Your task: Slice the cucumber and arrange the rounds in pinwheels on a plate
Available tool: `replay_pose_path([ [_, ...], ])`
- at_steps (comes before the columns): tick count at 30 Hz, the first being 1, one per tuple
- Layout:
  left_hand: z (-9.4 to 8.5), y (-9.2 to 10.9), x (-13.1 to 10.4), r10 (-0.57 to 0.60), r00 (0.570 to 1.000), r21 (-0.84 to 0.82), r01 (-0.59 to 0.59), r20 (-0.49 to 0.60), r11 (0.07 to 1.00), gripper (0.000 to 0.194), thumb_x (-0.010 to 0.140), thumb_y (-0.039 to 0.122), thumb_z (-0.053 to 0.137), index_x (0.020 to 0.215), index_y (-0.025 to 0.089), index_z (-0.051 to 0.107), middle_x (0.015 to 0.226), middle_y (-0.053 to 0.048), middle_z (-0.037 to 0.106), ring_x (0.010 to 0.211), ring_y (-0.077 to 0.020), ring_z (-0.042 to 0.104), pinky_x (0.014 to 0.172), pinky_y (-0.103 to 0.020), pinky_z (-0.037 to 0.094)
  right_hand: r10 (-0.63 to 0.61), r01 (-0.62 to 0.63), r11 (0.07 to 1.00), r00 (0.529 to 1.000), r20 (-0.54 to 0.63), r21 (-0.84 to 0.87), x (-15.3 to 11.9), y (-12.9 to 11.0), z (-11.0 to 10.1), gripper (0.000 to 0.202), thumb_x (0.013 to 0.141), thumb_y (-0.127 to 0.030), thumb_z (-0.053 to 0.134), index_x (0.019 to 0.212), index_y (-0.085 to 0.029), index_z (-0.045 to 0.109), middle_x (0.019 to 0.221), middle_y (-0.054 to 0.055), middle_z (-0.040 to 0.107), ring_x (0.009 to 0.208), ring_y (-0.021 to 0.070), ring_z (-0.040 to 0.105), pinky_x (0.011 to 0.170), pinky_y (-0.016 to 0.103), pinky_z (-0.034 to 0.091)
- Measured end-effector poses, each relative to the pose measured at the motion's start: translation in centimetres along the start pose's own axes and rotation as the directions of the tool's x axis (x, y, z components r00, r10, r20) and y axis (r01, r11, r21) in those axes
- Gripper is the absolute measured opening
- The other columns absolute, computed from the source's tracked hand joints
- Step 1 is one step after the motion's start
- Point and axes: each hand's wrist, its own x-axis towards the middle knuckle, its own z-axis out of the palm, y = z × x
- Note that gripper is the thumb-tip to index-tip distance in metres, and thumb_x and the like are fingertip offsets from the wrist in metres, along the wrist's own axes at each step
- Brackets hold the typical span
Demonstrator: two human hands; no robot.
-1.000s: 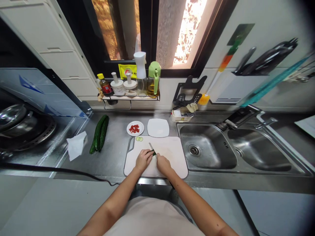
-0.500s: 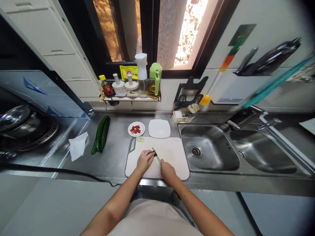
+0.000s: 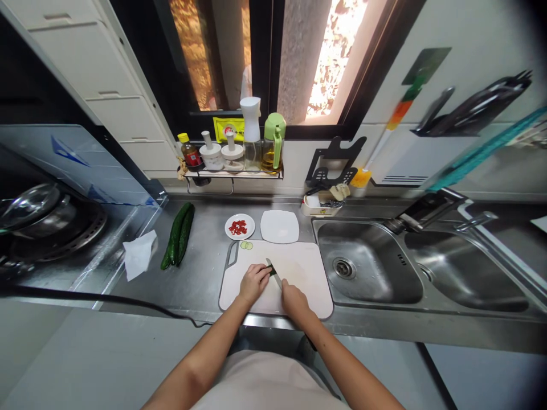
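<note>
On a white cutting board (image 3: pixel 299 256), my left hand (image 3: pixel 254 282) is closed over a short dark-green piece of cucumber (image 3: pixel 272 270), mostly hidden under the fingers. My right hand (image 3: pixel 294 300) grips a knife (image 3: pixel 276 274) by its handle, which the fist covers. The blade lies against the right end of the cucumber piece, its tip pointing away from me. Pale cucumber slices (image 3: pixel 247 245) lie at the board's upper left corner. Two whole cucumbers (image 3: pixel 178 234) rest side by side on the steel counter to the left.
Behind the board stand a small plate (image 3: pixel 228 233) of chopped red pieces and a white square plate (image 3: pixel 280 226). A double sink (image 3: pixel 376 290) lies right. A seasoning rack (image 3: pixel 239 174) hangs below the window. White paper (image 3: pixel 139 256) and a pot (image 3: pixel 47 219) are left.
The view has shifted slightly, so everything sits a little further right and lower. Both hands keep their hold on the cucumber and knife, and a bit more of the green piece shows beside the blade.
</note>
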Motion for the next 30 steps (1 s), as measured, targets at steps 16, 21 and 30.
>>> replay_pose_path([
  [16, -0.2, 0.1, 0.1, -0.014, 1.0, -0.007, 0.014, 0.007, 1.0, 0.025, 0.088, 0.021, 0.053, 0.108, 0.024, 0.066, 0.102, -0.006, 0.064, 0.096, -0.0181, 0.055, 0.084, -0.035, 0.051, -0.041, 0.044, 0.998, 0.997, -0.063, 0.043, 2.7, -1.4, -1.3, 0.036, 0.087, -0.007, 0.034, 0.122, -0.012, 0.043, 0.102, 0.016, 0.066, 0.096, 0.0217, 0.063, 0.074, 0.03, 0.042],
  [21, -0.3, 0.1, 0.1, -0.011, 1.0, -0.004, 0.011, 0.021, 1.0, 0.025, 0.088, 0.021, 0.052, 0.109, 0.023, 0.066, 0.102, -0.006, 0.064, 0.096, -0.0183, 0.055, 0.085, -0.036, 0.051, -0.036, 0.038, 0.999, 0.998, -0.052, 0.036, 2.2, -1.2, -1.3, 0.036, 0.087, -0.007, 0.032, 0.121, -0.011, 0.043, 0.1, 0.016, 0.066, 0.097, 0.0217, 0.063, 0.074, 0.028, 0.042],
  [30, -0.2, 0.0, 0.0, -0.004, 1.0, 0.007, 0.004, 0.008, 1.0, 0.024, 0.089, 0.022, 0.051, 0.108, 0.024, 0.066, 0.102, -0.006, 0.063, 0.095, -0.0182, 0.055, 0.085, -0.036, 0.05, 0.016, -0.015, 1.0, 0.999, -0.032, 0.018, -0.1, -0.2, 0.1, 0.03, 0.087, -0.007, 0.033, 0.114, -0.014, 0.046, 0.098, 0.015, 0.066, 0.094, 0.0221, 0.064, 0.072, 0.029, 0.042],
])
